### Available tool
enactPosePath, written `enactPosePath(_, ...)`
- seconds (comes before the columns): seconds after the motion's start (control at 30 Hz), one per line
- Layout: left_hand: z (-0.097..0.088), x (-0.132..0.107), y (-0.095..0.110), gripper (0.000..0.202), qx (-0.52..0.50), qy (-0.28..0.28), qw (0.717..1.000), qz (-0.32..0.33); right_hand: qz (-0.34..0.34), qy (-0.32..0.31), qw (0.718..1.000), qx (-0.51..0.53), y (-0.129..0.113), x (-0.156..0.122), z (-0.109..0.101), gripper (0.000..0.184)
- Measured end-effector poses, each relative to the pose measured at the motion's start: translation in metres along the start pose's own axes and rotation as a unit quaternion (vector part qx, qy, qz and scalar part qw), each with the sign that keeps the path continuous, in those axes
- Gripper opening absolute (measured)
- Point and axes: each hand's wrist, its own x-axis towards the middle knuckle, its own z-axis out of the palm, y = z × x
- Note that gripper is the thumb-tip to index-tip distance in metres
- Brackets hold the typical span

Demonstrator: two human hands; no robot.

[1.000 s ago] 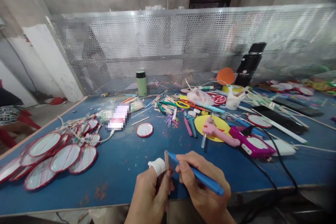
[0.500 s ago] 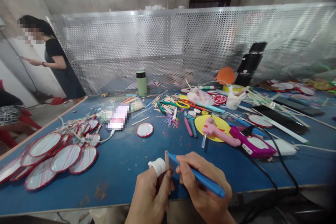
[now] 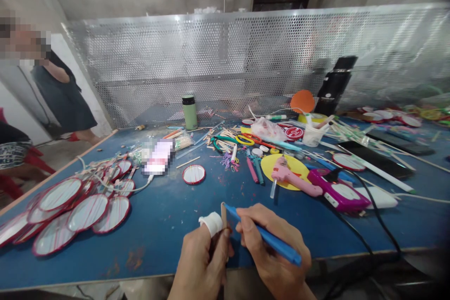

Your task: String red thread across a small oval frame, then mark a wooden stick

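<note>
Blue tabletop (image 3: 154, 220) beneath, left fingers (image 3: 221, 247) pinch a stick (image 3: 224, 215) and right fingers (image 3: 250, 232) a pen (image 3: 279, 245).

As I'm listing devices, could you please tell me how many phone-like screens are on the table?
3 visible: a bright screen, nearer than the green bottle; a dark screen on the right, beside a white stick; and another dark screen beyond it. Clutter may hide more.

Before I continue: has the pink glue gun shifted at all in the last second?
No, not visibly. The pink glue gun still lies partly over the yellow disc, unchanged in place against the perforated metal screen.
</note>
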Motion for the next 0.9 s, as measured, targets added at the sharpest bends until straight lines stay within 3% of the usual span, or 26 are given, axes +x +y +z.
enactPosePath(0.9,0.0017,0.0001,-0.0008,0.029,-0.013,0.005,1.0,-0.006,0.002,0.006,1.0,-0.005,0.0006,-0.0004,-0.0001,0.015)
